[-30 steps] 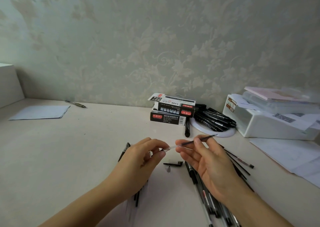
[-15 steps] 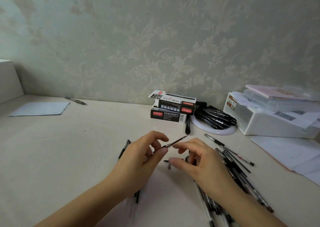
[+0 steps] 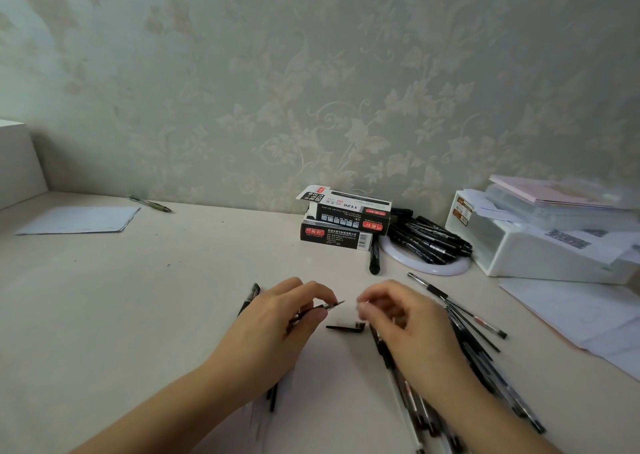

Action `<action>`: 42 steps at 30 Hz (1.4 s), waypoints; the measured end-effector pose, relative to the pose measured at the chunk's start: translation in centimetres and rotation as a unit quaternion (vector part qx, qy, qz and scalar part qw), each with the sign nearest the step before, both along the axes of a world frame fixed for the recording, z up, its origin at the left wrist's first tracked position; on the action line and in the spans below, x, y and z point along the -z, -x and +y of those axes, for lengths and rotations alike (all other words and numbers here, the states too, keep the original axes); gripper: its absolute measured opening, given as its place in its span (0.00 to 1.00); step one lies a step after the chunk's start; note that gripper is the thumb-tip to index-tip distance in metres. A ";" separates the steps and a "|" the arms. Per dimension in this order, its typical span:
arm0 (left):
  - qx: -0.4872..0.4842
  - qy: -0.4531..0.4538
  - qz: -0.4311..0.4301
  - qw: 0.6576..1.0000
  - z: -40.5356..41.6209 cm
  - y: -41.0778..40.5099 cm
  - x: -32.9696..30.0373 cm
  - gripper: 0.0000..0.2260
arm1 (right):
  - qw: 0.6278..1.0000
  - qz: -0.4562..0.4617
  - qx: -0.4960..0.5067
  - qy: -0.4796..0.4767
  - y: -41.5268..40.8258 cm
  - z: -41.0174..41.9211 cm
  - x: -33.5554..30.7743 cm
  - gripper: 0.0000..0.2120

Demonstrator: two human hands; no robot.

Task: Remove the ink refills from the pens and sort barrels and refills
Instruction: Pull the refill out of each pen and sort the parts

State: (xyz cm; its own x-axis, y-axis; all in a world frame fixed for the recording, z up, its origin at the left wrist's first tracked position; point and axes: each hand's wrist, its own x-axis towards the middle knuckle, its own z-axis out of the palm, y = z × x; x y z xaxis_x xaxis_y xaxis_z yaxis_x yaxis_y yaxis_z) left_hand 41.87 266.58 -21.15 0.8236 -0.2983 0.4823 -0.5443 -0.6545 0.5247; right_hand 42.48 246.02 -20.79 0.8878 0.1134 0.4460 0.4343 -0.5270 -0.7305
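**A:** Pens and refills, where do they lie on the table (image 3: 138, 297)?

**B:** Start big. A white storage box (image 3: 540, 245) sits far right with papers on top. Left of it, a heap of black pens (image 3: 429, 238) rests on a white round plate (image 3: 429, 268), and just left of that heap two pen cartons (image 3: 343, 221) are stacked against the wall. At far left lies a sheet of paper (image 3: 79, 219) with a lone pen (image 3: 150, 204) beyond it.

**A:** And nearer?

**B:** A loose spread of pens (image 3: 467, 332) fans out to the right, running partly under the right arm. A few more dark pieces (image 3: 272, 396) show from beneath the left wrist, and one pen (image 3: 251, 297) pokes out on the far-left side of the left hand.

**A:** The hands?

**B:** The left hand (image 3: 277, 322) pinches a thin refill (image 3: 323, 307) between thumb and curled fingers; its metal tip sticks out to the right, past the fingertips, pointing toward the other hand. The right hand (image 3: 412, 325) is just beside that tip but apart from it. Its fingers are curled in and blurred; I cannot tell whether they hold anything.

**A:** Anything between them?

**B:** A small black clip piece (image 3: 346, 327) lies on the table, near side of the refill tip, between the two hands.
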 end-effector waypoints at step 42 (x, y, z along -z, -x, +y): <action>0.055 -0.011 -0.055 0.997 -0.4 0.4 -0.5 0.02 | 0.993 0.074 -0.095 0.006 0.7 0.2 -0.4 0.06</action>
State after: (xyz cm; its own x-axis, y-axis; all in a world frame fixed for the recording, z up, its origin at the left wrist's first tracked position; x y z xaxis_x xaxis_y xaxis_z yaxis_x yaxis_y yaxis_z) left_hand 41.50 266.23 -20.63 0.7283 -0.3947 0.5602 -0.6663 -0.5988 0.4443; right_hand 41.81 246.25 -20.38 0.9054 0.2902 0.3099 0.4154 -0.4549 -0.7877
